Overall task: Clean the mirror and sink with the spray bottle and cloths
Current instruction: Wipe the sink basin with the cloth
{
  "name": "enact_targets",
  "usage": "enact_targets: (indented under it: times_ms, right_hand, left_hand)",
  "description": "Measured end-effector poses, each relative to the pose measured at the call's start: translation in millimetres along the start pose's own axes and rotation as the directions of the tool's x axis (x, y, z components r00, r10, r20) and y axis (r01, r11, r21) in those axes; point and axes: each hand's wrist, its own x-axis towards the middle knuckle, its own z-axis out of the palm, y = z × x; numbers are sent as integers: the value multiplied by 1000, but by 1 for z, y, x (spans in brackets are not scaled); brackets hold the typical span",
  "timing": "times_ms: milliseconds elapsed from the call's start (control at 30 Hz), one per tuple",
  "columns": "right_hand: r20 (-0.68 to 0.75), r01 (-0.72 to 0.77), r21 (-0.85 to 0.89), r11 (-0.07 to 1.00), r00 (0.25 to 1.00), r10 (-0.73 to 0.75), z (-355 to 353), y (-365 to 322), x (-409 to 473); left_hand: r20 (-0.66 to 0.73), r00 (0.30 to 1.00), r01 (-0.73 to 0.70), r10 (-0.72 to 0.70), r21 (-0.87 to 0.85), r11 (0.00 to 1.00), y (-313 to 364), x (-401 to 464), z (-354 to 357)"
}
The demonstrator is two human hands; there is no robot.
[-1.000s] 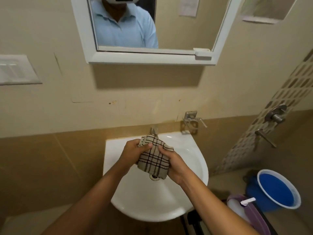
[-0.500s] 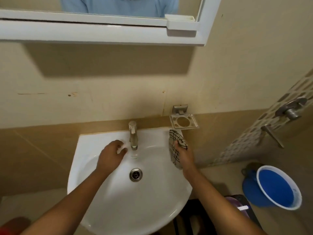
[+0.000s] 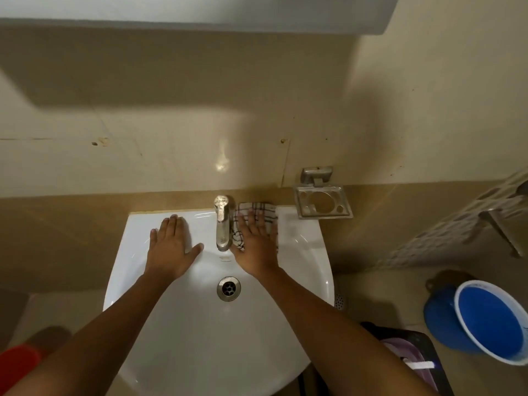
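Observation:
A white sink (image 3: pixel 183 338) fills the lower middle of the head view, with a steel tap (image 3: pixel 223 224) at its back and a drain (image 3: pixel 228 288) below it. My right hand (image 3: pixel 257 247) lies flat with straight fingers on a checked cloth (image 3: pixel 265 208), pressing it onto the sink's back ledge just right of the tap. My left hand (image 3: pixel 170 250) rests flat and bare on the ledge left of the tap. Only the white lower frame of the mirror (image 3: pixel 200 15) shows at the top. No spray bottle is in view.
A steel soap holder (image 3: pixel 323 202) is fixed to the wall right of the sink. A blue bucket (image 3: pixel 488 324) stands on the floor at the right, near a wall tap lever (image 3: pixel 500 227). A purple item (image 3: pixel 411 355) sits below right; something red (image 3: pixel 17 370) is at the lower left.
My view dropped from the mirror to the sink. The cloth, first held in both hands, went to the right hand alone and now lies pressed on the back ledge; my left hand flattened on the ledge.

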Motion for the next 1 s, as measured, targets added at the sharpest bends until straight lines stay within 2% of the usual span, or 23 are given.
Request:
enact_targets:
  times_ms: [200,267,333,533,600,700,767,867,1000]
  right_hand:
    - [-37,185,-81,979,981,-189,-4,18,-4]
    - [-41,205,-132,970,976,-212,-11,30,-4]
    - [-39,158,-173,972,985,-167,-19,42,-7]
    - [-78,-140,-186,973,989,127,-42,80,-19]
    - [-106,-233,-170,958,970,217,-45,77,-21]
    - [-232,-382,-58,922,904,360,-42,70,-30]
    - [-236,-441,26,897,869,434,-40,61,-34]
    - [-218,-445,28,895,871,440,-34,44,-29]
    - [-174,-254,42,966,951,257,-21,0,-15]
  left_hand:
    - [-21,999,-31,31,-12,999,-4,4,-4]
    - [-34,998,-47,47,5,999,-4,6,-8]
    - [-43,997,-60,61,22,998,-6,8,-11]
    - [-21,996,-83,84,58,995,-11,11,-12]
    - [-16,996,-86,87,65,994,-13,11,-12]
    - [-8,994,-109,110,66,992,-13,11,-16]
    - [0,991,-135,136,54,989,-17,11,-20]
    - [3,984,-176,176,54,983,-29,12,-24]
    - [3,984,-175,176,58,983,-49,8,-26]
